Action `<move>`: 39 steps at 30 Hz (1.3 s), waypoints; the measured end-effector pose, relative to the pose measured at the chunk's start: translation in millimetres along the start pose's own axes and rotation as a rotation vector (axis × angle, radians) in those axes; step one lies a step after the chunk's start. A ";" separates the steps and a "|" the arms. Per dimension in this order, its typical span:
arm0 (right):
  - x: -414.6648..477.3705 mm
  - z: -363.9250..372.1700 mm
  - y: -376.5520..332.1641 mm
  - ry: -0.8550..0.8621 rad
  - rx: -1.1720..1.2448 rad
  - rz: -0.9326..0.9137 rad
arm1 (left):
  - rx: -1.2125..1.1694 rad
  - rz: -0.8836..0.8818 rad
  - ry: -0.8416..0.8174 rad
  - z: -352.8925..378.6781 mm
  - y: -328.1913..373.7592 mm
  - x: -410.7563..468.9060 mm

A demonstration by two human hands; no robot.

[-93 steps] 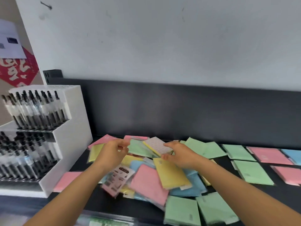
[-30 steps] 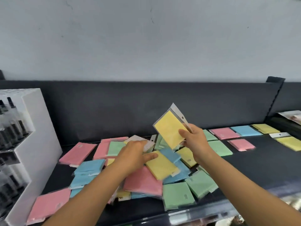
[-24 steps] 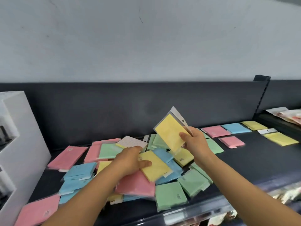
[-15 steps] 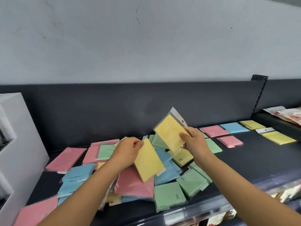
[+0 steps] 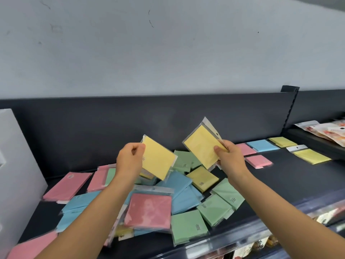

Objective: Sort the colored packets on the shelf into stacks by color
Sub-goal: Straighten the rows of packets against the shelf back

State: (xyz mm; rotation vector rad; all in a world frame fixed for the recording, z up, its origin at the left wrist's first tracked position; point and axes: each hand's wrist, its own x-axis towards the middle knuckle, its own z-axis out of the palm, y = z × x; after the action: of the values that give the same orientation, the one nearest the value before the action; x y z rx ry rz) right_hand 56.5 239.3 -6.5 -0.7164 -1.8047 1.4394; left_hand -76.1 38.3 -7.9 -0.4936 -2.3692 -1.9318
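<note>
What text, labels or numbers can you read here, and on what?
Nothing is legible.
Green packets: tiny dark corner print, too small to read.
Yellow packet lying mid-shelf: same tiny print, unreadable.
Orange-and-white bags, far right: markings blurred.

- No text can be read anywhere.
- The small dark print on the green packets (image 5: 188, 224) and on the yellow packet (image 5: 202, 179) lying among them is too small to make out.
- The red marks on the bags (image 5: 328, 130) at far right are blurred.

The dark shelf (image 5: 280, 184) bears a mixed heap of pink, blue, green and yellow packets (image 5: 182, 200), others apart rightward.
</note>
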 end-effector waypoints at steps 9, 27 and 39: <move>-0.5 -36.2 7.6 0.068 -0.080 -0.002 | -0.075 -0.019 -0.042 35.3 8.7 -6.3; 41.9 -168.7 58.9 0.104 -0.129 0.064 | -0.128 -0.083 -0.191 163.2 45.2 -51.7; 127.2 -337.4 101.4 0.145 -0.097 0.142 | -0.208 -0.143 -0.168 320.8 97.0 -106.7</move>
State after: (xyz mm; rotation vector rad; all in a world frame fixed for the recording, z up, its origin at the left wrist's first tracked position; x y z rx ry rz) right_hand 251.1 557.7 -38.2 -0.9904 -1.7502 1.3590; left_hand 104.2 340.3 -11.9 -0.5308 -2.3722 -2.3014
